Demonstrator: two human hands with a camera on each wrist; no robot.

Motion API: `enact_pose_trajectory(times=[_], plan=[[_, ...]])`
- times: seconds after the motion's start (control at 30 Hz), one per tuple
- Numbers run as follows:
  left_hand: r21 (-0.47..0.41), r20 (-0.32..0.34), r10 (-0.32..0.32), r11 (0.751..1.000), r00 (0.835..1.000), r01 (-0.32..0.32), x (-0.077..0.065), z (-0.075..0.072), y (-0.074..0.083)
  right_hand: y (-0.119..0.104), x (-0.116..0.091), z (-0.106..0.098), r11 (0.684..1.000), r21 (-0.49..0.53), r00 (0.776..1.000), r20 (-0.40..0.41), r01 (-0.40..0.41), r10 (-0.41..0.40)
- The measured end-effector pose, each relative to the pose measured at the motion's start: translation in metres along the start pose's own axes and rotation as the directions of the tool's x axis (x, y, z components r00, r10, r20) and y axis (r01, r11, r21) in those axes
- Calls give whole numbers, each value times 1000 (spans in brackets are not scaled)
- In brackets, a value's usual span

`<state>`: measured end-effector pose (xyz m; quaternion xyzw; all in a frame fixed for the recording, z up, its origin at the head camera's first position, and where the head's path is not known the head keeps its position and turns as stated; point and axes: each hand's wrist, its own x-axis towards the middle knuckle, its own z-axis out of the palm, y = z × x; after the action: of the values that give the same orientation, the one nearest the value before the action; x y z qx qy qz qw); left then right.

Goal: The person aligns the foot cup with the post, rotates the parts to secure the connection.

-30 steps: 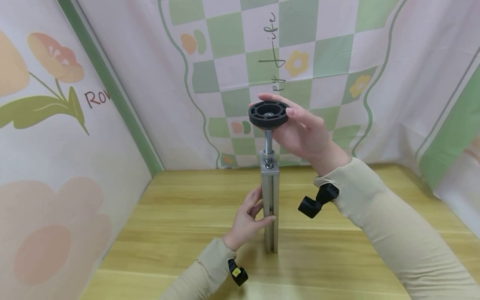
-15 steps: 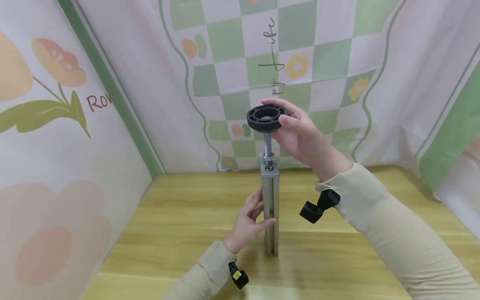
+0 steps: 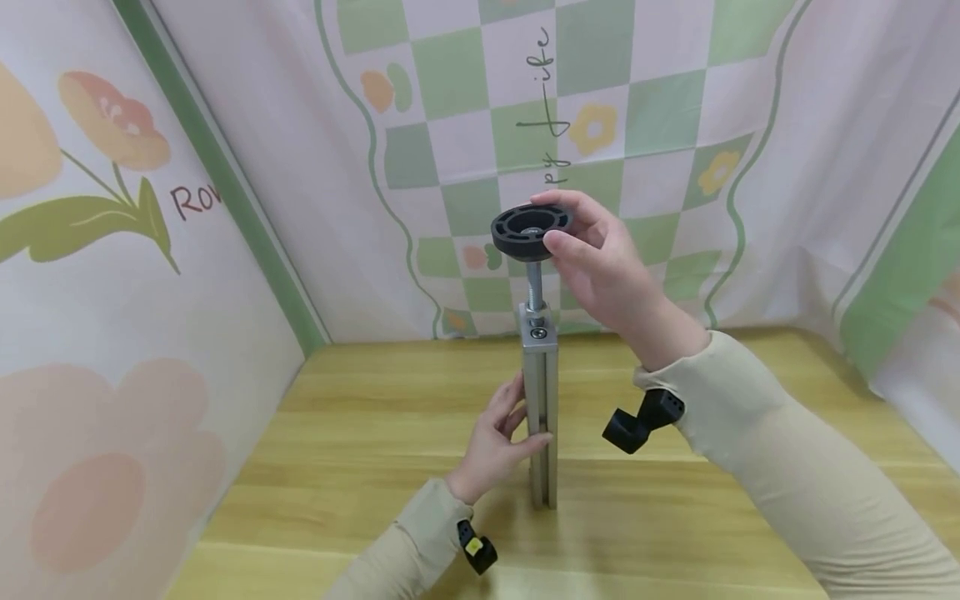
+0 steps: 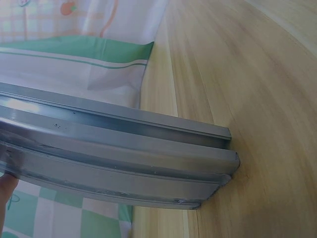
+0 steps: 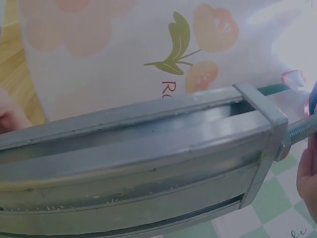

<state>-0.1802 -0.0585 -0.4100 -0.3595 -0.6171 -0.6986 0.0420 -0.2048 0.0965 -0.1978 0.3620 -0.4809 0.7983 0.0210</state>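
Observation:
An aluminium profile point(image 3: 541, 417) stands upright on the wooden table, its lower end on the boards in the left wrist view. A metal end plate point(image 3: 540, 339) caps it, and from this rises a threaded rod point(image 3: 535, 285) with a nut. On top of the rod sits a round black levelling foot point(image 3: 517, 243), slightly tilted. My left hand point(image 3: 491, 446) grips the profile around its middle, thumb across the near face. My right hand point(image 3: 603, 267) pinches the foot's rim from the right, thumb in front and fingers behind. The right wrist view shows the end plate point(image 5: 267, 124) closely.
The wooden table point(image 3: 360, 417) extends around the profile's base. A checkered curtain point(image 3: 450, 67) hangs behind, and a flower-printed curtain point(image 3: 90, 292) closes the left side. Each wrist carries a black camera mount.
The right hand's thumb and fingers have slid leftward around the foot's rim, from a looser touch to a pinch. The foot has shifted slightly left. The left hand keeps its hold.

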Motion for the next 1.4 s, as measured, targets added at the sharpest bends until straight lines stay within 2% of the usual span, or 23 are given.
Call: enact_pose_trajectory(times=[0.3,0.4,0.53,0.77,0.93,1.1,1.2,1.33,1.4], plan=[[-1,-9,-6,1000,1000,6,0,0,1,-7,-6,13,983,-182,991,-135,-6,-19],[2,-8,-1,1000,1000,1,0,0,0,-9,-8,17,966,-259,984,-173,-14,-32],[1,-3,10,1000,1000,-10,0,1,1,-10,-10,21,921,-388,974,-216,-27,-63],[10,2,31,999,1000,-31,-1,1,0,-9,-12,27,889,-458,964,-222,28,-145],[5,-10,24,1000,1000,-24,0,2,1,-8,-13,30,857,-512,947,-242,59,-210],[3,-10,13,1000,1000,-13,0,3,1,-7,-12,31,848,-525,939,-253,68,-232],[10,-12,22,1000,1000,-22,0,3,1,-5,-12,31,823,-564,934,-259,61,-247],[9,-15,25,1000,1000,-25,1,2,1,-3,-11,31,785,-613,931,-230,87,-282],[5,-15,15,1000,1000,-15,0,1,1,-2,-12,30,792,-598,936,-193,126,-294]])
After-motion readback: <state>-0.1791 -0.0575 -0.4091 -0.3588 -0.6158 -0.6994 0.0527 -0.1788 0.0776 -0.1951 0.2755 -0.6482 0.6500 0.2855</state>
